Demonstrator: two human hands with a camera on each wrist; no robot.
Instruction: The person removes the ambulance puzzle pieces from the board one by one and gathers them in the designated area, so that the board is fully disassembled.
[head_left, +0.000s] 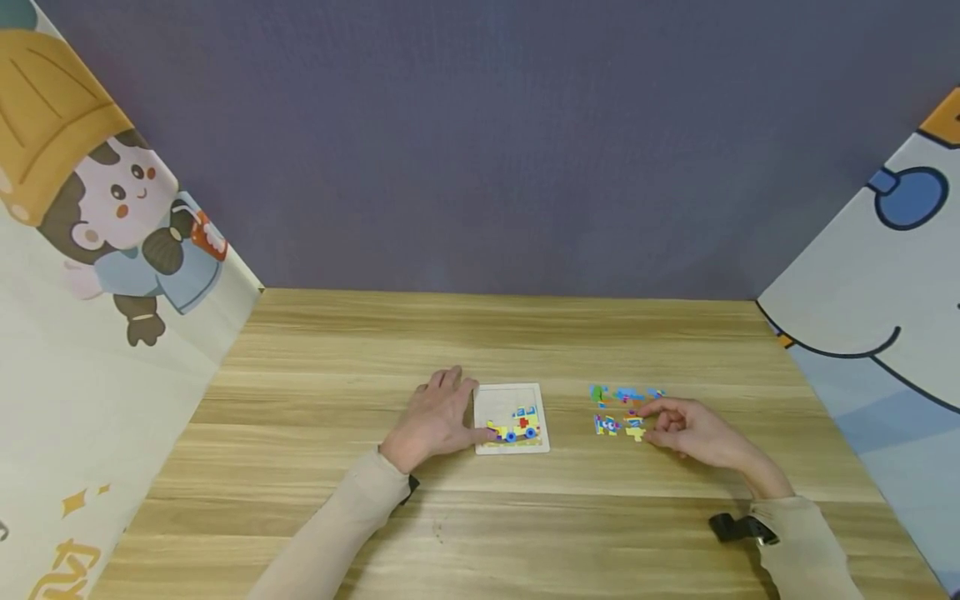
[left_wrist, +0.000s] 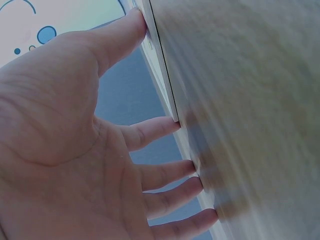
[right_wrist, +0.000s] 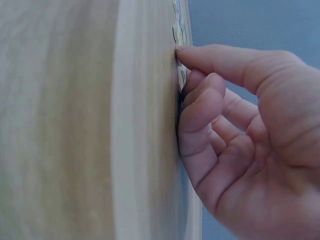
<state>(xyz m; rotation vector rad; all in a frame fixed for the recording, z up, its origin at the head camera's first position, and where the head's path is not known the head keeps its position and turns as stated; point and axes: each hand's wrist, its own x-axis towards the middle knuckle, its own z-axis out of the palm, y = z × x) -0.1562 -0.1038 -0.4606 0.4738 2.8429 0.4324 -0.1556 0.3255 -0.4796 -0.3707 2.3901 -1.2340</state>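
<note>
The left hand (head_left: 435, 419) spreads over the left edge of a white puzzle board (head_left: 512, 450), thumb on its lower left part and fingers along its side. In the left wrist view the left hand (left_wrist: 100, 145) has its fingertips against the table and board edge. Yellow vehicle pieces (head_left: 522, 422) fill the board's lower part; its upper part is bare. To the right, the right hand (head_left: 693, 432) has thumb and index finger at the edges of a loose puzzle piece (head_left: 635, 434). The right wrist view shows the right hand (right_wrist: 250, 125) with its other fingers curled.
Several loose colourful pieces (head_left: 626, 394) lie in rows right of the board, with a blue and white piece (head_left: 606, 425) in the lower row. The wooden table (head_left: 480, 517) meets a dark back panel (head_left: 480, 150) and printed side panels.
</note>
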